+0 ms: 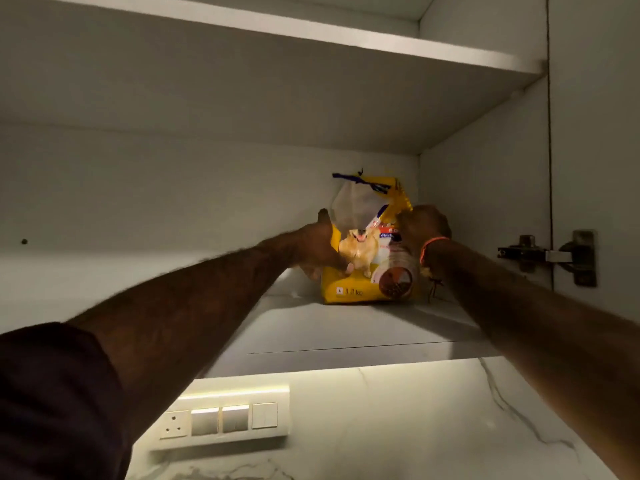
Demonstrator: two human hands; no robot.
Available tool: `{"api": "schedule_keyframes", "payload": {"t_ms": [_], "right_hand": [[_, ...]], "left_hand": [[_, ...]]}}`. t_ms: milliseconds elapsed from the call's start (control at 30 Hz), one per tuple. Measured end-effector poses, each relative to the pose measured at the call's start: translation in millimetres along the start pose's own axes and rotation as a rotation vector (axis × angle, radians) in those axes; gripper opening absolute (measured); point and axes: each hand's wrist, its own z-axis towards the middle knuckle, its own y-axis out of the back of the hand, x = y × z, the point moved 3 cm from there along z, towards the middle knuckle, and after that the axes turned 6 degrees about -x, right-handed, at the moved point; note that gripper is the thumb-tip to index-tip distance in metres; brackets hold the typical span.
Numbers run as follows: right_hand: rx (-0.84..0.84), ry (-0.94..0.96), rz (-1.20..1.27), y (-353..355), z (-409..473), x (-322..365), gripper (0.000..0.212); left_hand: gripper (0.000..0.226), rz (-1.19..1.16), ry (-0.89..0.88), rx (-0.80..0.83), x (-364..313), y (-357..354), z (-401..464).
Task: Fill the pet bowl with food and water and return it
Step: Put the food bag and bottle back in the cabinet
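While you reach into the open cabinet, your left hand (317, 245) grips the left edge of the yellow pet food bag (367, 268), fingers curled round it; your right hand (424, 225) holds its right side, fingers hidden, can't tell. Bag stands upright on the lower shelf (346, 327), back right corner.

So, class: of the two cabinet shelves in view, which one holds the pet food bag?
The lower shelf: the yellow bag stands on it.

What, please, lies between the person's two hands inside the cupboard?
The head view shows the yellow pet food bag standing on the shelf between the left hand and right hand.
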Motion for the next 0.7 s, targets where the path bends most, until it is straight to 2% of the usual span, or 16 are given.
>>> {"api": "schedule_keyframes", "payload": {"t_ms": [67,167,333,467,533,600,700], "right_hand": [[0.066,-0.045,0.010,-14,5,-18,0.041],[0.081,-0.069,0.021,-16,9,-25,0.050],[0.099,-0.051,0.018,-7,4,-13,0.068],[0.084,0.035,-0.021,9,-17,3,0.073],[0.134,0.115,-0.029,17,-34,12,0.071],[0.197,0.202,-0.035,22,-57,19,0.061],[0.204,0.286,0.011,27,-95,31,0.046]], "left_hand": [[0.127,0.090,0.017,-0.001,2,-11,12],[0.124,0.152,0.025,0.028,3,-19,19],[0.127,0.201,0.011,-0.016,-1,-12,7],[0.123,0.288,-0.020,-0.073,-6,4,-13],[0.124,0.371,-0.052,-0.126,-8,12,-29],[0.122,0.429,-0.068,-0.164,-7,19,-50],[0.118,0.497,-0.071,-0.214,-6,28,-87]]}}
